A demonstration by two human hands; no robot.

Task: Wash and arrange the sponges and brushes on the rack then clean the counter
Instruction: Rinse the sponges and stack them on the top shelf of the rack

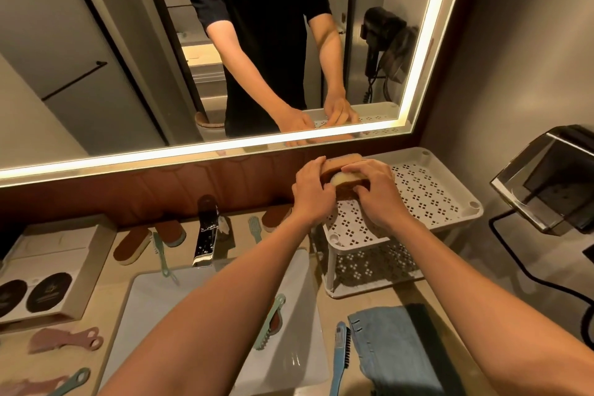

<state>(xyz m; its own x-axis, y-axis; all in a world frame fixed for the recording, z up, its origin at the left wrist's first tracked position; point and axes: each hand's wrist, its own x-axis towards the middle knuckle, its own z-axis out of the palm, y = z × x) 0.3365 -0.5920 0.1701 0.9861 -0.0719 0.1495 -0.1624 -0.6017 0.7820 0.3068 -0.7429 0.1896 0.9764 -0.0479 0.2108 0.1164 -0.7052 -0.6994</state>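
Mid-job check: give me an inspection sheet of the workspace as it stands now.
Surface: beige counter, white sink, chrome faucet.
Job's things: brown sponges held at white rack top tier; other sponges and teal brush behind sink; second teal brush in sink; blue brush beside it.
Clutter: folded blue cloth, open box, pink handled tools.
Grips: left hand and right hand both hold the sponges.
Cables: black cable at right, below wall unit.
Surroundings: lit mirror.
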